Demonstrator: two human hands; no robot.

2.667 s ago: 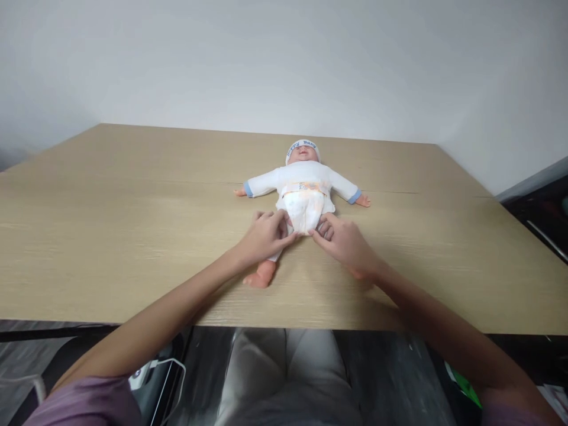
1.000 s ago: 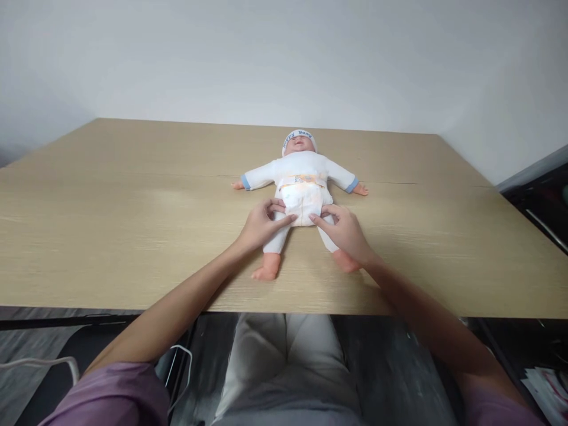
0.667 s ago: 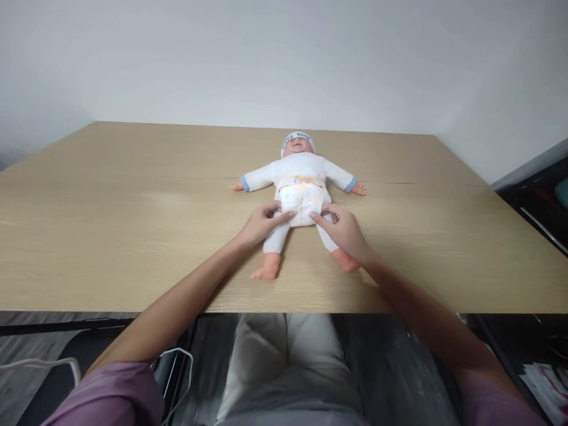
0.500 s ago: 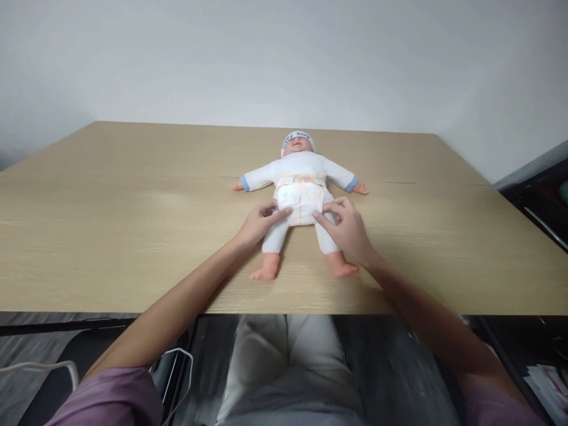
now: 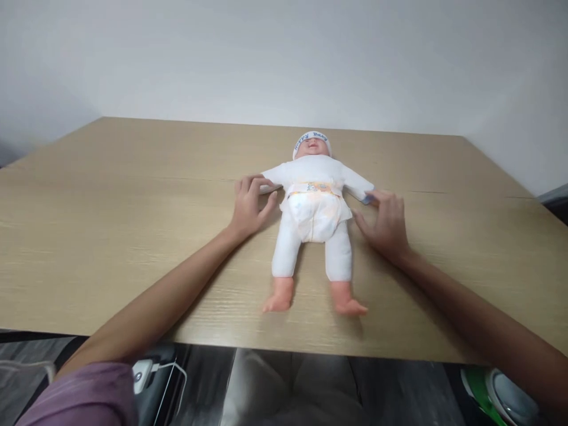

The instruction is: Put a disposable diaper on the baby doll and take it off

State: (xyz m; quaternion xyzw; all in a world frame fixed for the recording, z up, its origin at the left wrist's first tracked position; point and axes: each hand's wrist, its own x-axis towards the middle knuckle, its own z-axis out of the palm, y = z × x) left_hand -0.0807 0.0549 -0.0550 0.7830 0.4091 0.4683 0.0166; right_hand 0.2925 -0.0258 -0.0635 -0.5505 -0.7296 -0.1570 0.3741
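Overall, doll (image 5: 310,170): lying face-up on the table (image 5: 133,236), white suit, orange-pink feet (image 5: 280,294)
Diaper (image 5: 313,216): white, around the hips, orange-patterned waistband (image 5: 320,187)
Cap (image 5: 312,136): white, blue lettering
Left hand (image 5: 249,208): hiding a sleeve (image 5: 274,176) end, fingers loosely spread, gripping nothing
Right hand (image 5: 386,223): half-curled, thumb apart, fingertips at the blue cuff (image 5: 369,197); cannot tell if touching
Below near edge: small white device (image 5: 141,375) with cable (image 5: 180,369)
Long axis: away from wearer, head toward wall (image 5: 275,65), feet toward near edge, toes outward

The doll (image 5: 313,173) lies on the table (image 5: 133,236), wall (image 5: 284,59) behind.
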